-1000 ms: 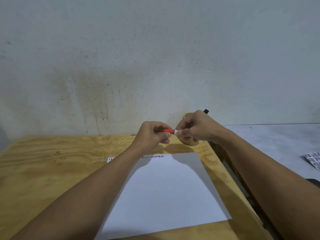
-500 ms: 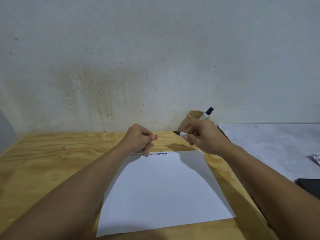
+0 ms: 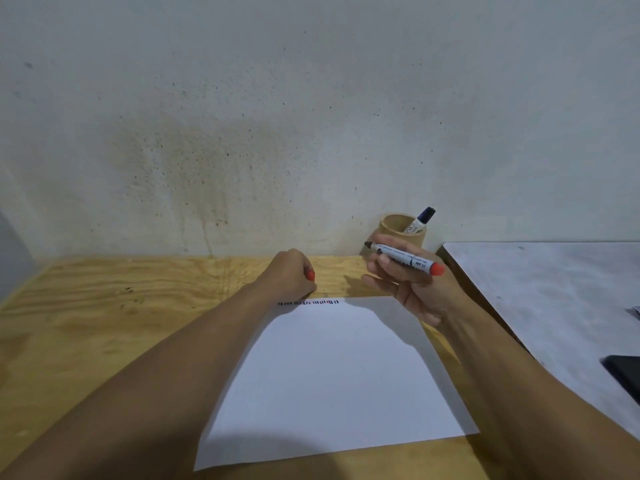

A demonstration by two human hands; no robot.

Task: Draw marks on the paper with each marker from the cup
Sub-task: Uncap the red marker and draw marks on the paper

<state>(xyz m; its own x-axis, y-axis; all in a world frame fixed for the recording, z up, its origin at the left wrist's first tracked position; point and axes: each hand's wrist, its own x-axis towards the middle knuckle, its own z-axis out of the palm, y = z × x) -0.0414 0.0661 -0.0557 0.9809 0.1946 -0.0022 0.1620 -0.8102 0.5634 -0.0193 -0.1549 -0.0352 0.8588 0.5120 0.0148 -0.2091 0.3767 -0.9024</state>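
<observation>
A white sheet of paper [image 3: 339,375] lies on the wooden table [image 3: 104,306], with a row of short dark and red marks [image 3: 308,302] along its far edge. My right hand [image 3: 412,289] holds an uncapped white marker [image 3: 405,259] with a red end, level above the paper's far right corner, tip pointing left. My left hand [image 3: 291,275] rests closed at the paper's far edge, with the red cap [image 3: 310,275] showing between its fingers. A tan cup [image 3: 401,233] stands against the wall behind my right hand, with a blue-capped marker [image 3: 422,218] leaning in it.
A grey table [image 3: 547,306] adjoins the wooden one on the right. A dark flat object [image 3: 623,375] lies at its near right edge. A stained wall [image 3: 242,133] closes off the back.
My hands pulled the red cap off the marker and moved apart. My left hand dropped to the paper's far edge with the cap. My right hand turned the marker level, showing its body.
</observation>
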